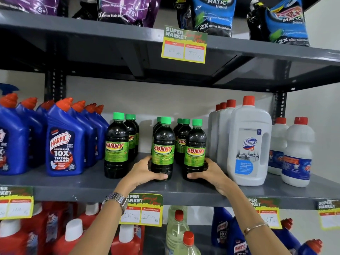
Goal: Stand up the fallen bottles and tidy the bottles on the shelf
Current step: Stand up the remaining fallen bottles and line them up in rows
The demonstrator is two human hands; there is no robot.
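Dark Sunny bottles with green caps stand upright in three rows on the grey middle shelf [92,184]. My left hand [145,172] grips the base of the middle front Sunny bottle [163,144]. My right hand [211,172] wraps the base of the right front Sunny bottle [195,144]. The left front Sunny bottle [116,142] stands untouched, a little apart from the other two. More Sunny bottles stand behind each front one, partly hidden. No bottle on this shelf lies on its side.
Blue Harpic bottles [62,142] crowd the left of the shelf. A large white Domex jug [248,144] and white bottles [298,153] stand at the right. Detergent pouches [211,13] sit on the shelf above; price tags [184,45] hang from shelf edges. Red and blue bottles fill the shelf below.
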